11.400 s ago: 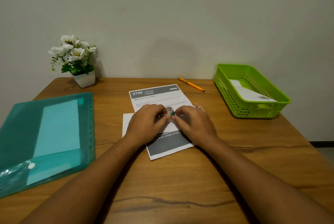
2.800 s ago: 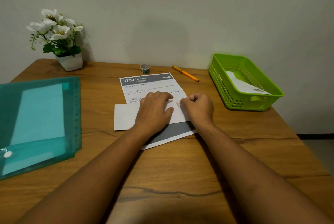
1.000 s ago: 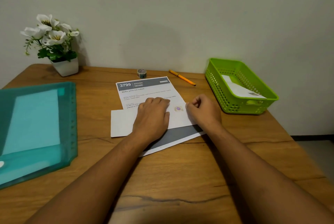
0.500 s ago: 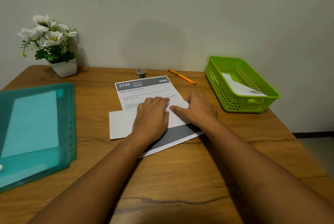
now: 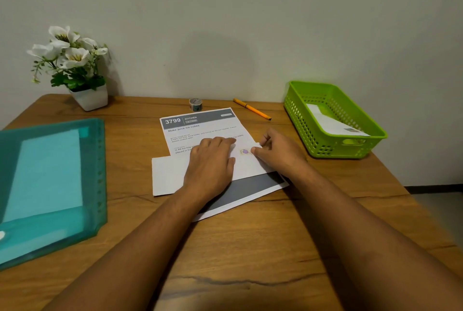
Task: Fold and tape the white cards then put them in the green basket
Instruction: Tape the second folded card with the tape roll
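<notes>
A folded white card [image 5: 167, 172] lies on a printed sheet [image 5: 200, 125] at the middle of the table. My left hand [image 5: 213, 162] rests flat on the card and presses it down. A small purple-patterned piece of tape [image 5: 244, 151] sticks on the card's upper edge, between my hands. My right hand [image 5: 278, 152] is at the card's right corner, thumb tip beside the tape and fingers curled, pinching the card's edge. The green basket [image 5: 335, 146] stands at the right with another folded white card [image 5: 330, 122] inside.
A small tape roll [image 5: 195, 104] and an orange pen [image 5: 251, 109] lie behind the sheet near the wall. A teal plastic folder [image 5: 47, 180] covers the table's left side. A white pot of flowers [image 5: 89, 97] stands at the back left.
Half a second ago my right hand lay flat over the taped spot. It has drawn back to the right and curled, uncovering the tape. My left hand has stayed on the card.
</notes>
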`<state>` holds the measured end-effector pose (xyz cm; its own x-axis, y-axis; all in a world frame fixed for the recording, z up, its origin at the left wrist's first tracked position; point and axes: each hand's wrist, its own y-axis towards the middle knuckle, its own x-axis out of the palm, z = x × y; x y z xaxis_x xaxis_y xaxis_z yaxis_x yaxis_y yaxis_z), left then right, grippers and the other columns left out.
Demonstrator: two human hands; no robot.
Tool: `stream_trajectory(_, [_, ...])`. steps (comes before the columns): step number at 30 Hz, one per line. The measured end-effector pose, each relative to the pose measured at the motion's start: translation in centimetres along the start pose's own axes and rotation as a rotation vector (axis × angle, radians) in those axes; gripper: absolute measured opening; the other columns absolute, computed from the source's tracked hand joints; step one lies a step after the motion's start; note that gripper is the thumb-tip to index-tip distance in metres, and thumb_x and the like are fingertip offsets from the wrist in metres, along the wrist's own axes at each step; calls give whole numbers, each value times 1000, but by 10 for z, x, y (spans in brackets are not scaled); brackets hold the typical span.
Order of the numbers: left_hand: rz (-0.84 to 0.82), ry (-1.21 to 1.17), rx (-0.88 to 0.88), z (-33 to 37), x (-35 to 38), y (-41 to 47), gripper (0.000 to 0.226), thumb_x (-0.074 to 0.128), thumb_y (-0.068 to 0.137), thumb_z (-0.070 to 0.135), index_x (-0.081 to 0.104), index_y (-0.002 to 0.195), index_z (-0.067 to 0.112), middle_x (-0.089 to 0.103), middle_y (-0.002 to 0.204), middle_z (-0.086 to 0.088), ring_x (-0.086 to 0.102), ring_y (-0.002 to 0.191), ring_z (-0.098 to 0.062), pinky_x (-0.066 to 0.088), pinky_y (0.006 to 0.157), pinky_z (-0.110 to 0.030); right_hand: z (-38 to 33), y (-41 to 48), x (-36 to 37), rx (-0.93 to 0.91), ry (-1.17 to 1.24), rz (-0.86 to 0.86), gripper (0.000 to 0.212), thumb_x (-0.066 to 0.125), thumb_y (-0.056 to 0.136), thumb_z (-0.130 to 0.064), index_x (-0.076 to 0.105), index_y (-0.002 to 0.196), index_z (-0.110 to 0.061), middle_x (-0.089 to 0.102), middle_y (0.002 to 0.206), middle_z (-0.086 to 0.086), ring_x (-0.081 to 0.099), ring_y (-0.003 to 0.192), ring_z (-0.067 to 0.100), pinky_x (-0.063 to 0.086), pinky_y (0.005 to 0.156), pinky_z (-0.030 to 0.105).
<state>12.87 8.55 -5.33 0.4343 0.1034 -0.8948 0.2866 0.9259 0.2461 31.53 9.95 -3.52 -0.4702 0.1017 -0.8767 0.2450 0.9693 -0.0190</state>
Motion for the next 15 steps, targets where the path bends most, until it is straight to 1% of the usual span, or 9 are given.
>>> stream_trajectory(2, [-3,-2,4,-1,0,0,50,50,104,37,40,152,28,45,155,2,38,140,-21,32,114,-42,-1,0,-1,1,-30,-8,33,72,89,-56,56,102,-30,63,90,-8,60,84,16,39,60,31])
stream_trajectory(5, [1,0,8,-1,0,0,50,50,104,36,40,152,28,45,155,2,38,140,-21,32,114,-43,-8,-2,1,0,-125,22,45,67,85,-69,53,102,-29,60,91,-9,57,84,15,35,57,32])
stream_trajectory(7, [2,-2,10,0,0,1,50,51,104,36,41,152,28,46,154,2,39,140,-21,32,114,-43,-13,-2,3,5,-150,47,48,64,86,-71,53,104,-28,59,94,-8,57,87,17,33,56,32])
stream_trajectory(9, [-1,-7,8,0,0,0,49,51,104,36,41,151,28,47,154,2,39,139,-21,32,114,-43,-15,-3,5,14,-150,60,42,63,91,-65,54,105,-27,61,97,-5,58,90,19,31,55,32])
stream_trajectory(11, [-6,-16,0,0,0,0,49,52,103,36,41,151,28,47,153,2,40,138,-21,33,114,-43,-13,-2,4,9,-127,60,29,62,96,-56,55,103,-28,63,94,-5,58,87,18,33,56,32])
stream_trajectory(13, [-3,-29,-8,1,-1,-1,49,53,103,37,43,150,28,48,153,2,41,138,-20,34,113,-43,-7,-3,1,1,-76,46,18,63,98,-46,56,100,-29,63,90,-6,58,84,16,34,57,31])
stream_trajectory(15, [-15,-56,-18,2,-4,0,49,55,102,35,45,149,27,49,152,2,41,138,-21,34,113,-43,2,-5,-1,-9,16,32,9,65,97,-36,60,101,-29,64,92,-6,60,88,18,38,60,31])
